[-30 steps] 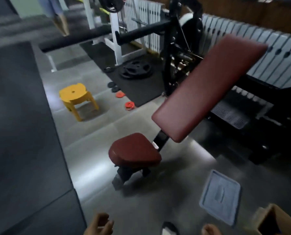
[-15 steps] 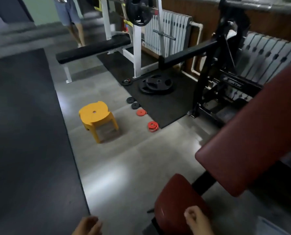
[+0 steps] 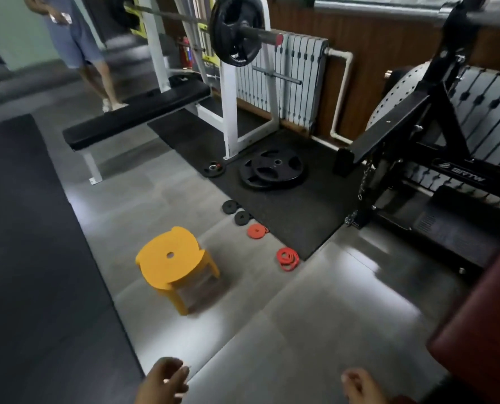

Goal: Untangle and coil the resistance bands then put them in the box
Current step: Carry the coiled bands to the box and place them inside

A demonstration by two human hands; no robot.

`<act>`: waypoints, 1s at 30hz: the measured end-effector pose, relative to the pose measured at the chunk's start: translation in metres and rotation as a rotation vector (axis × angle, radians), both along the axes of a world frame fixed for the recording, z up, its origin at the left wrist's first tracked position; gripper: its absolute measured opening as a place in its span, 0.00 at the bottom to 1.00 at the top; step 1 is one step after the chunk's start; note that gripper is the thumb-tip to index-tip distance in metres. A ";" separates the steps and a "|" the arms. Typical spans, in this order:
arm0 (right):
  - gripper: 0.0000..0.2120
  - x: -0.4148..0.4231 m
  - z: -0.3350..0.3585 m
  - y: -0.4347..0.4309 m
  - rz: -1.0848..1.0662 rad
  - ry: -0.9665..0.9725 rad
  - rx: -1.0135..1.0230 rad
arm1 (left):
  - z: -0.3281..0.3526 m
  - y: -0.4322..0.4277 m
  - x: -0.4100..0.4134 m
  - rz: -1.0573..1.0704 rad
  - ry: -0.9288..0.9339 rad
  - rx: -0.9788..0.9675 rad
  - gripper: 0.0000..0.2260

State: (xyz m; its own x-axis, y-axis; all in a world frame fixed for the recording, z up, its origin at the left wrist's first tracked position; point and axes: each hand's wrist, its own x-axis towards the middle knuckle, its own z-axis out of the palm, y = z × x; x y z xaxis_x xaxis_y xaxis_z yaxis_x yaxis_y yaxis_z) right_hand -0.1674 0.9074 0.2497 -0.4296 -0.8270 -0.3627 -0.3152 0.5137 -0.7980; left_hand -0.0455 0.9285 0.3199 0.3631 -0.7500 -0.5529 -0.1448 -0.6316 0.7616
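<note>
Left hand (image 3: 164, 380) and right hand (image 3: 359, 386) both look empty, fingers loose. Red resistance bands (image 3: 287, 258) should be light and floppy, so I'd grab one outer loop.

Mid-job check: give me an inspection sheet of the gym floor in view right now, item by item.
Surface: grey tiled floor, with a black mat beside it.
Job's things: red loops on the floor, possibly a coiled band; box: nothing seen.
Clutter: yellow stool; small black discs; red disc; large plates.
Grippers: left hand empty, fingers loose; right hand cut off by the frame edge, grip unclear.
Cables: nothing seen.
Surroundings: bench, loaded barbell, radiator, a person behind.
</note>
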 end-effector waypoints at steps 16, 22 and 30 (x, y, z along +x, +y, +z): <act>0.03 -0.164 -0.011 -0.317 0.145 0.037 0.196 | -0.022 -0.372 -0.004 -0.221 0.033 0.131 0.03; 0.03 -0.146 -0.007 -0.432 0.196 0.045 0.220 | -0.035 -0.471 -0.008 -0.237 0.063 0.174 0.03; 0.15 -0.140 -0.035 -0.529 0.019 0.009 0.309 | -0.065 -0.616 -0.016 -0.260 0.151 0.273 0.03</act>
